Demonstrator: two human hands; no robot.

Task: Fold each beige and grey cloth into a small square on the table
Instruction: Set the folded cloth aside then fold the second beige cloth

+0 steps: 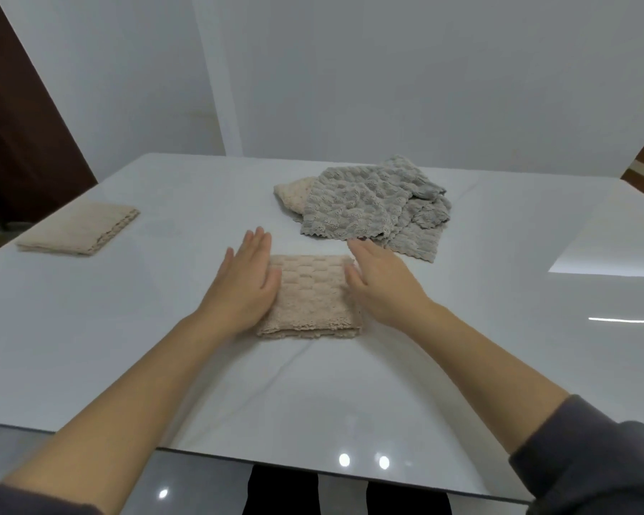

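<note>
A beige cloth (311,295) lies folded into a small square in the middle of the white table (127,347). My left hand (244,282) rests flat along its left edge with straight fingers. My right hand (382,282) lies flat against its right edge, fingers straight. Behind it sits a loose pile of grey cloths (372,206), with a crumpled beige cloth (292,193) partly hidden under its left side. Another folded beige cloth (80,228) lies at the table's far left.
The table's front edge runs close to my body, with dark legs (287,496) and a glossy floor below. A white wall stands behind the table. A dark brown panel (12,124) is at the far left.
</note>
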